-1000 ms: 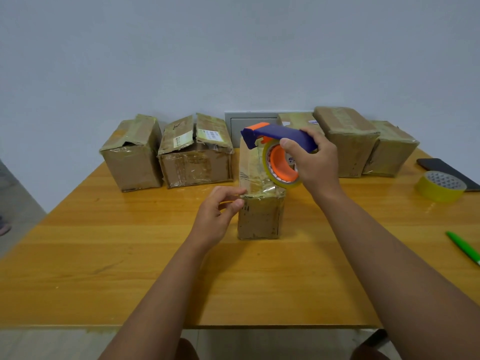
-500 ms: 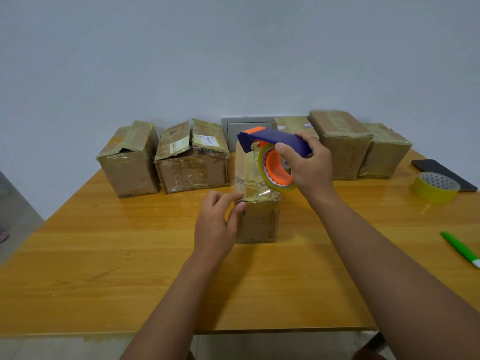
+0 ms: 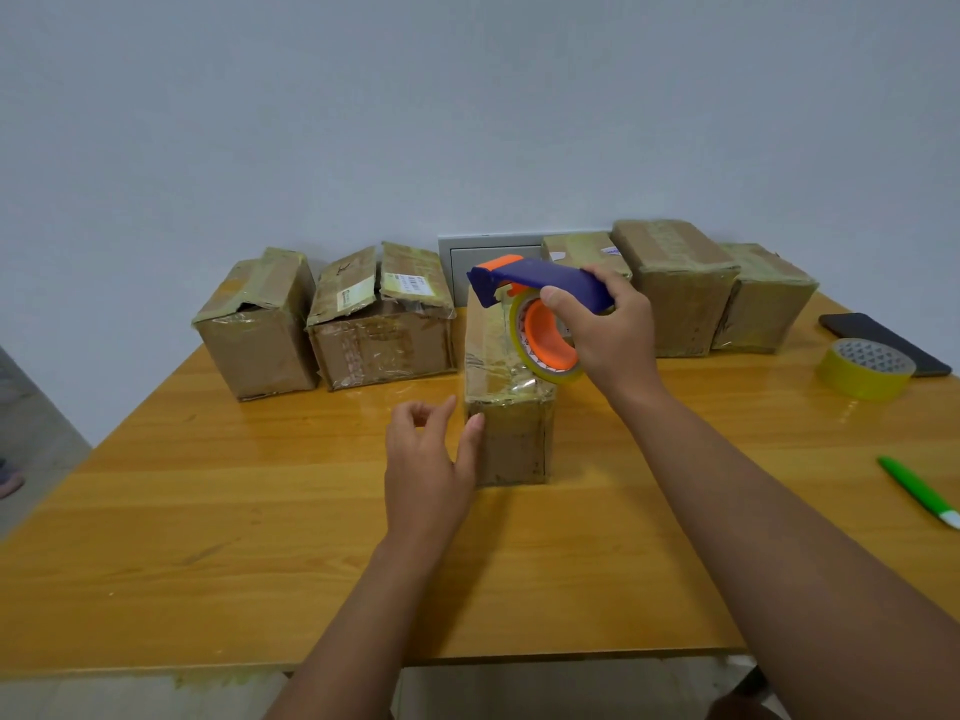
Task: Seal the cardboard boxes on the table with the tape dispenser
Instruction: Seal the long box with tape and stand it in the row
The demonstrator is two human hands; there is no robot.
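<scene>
Purple tape dispenser (image 3: 540,283) in right-hand fingers (image 3: 558,298), over box (image 3: 506,376)

The near part of the wooden table (image 3: 260,563) is bare, so a hand can slide there. A row of cardboard boxes (image 3: 382,324) blocks the back. A yellow tape roll (image 3: 865,368), a phone (image 3: 883,340) and a green pen (image 3: 917,491) sit at the right.

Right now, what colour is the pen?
Green, with a white tip: the pen lies at the table's right edge, head view.
</scene>
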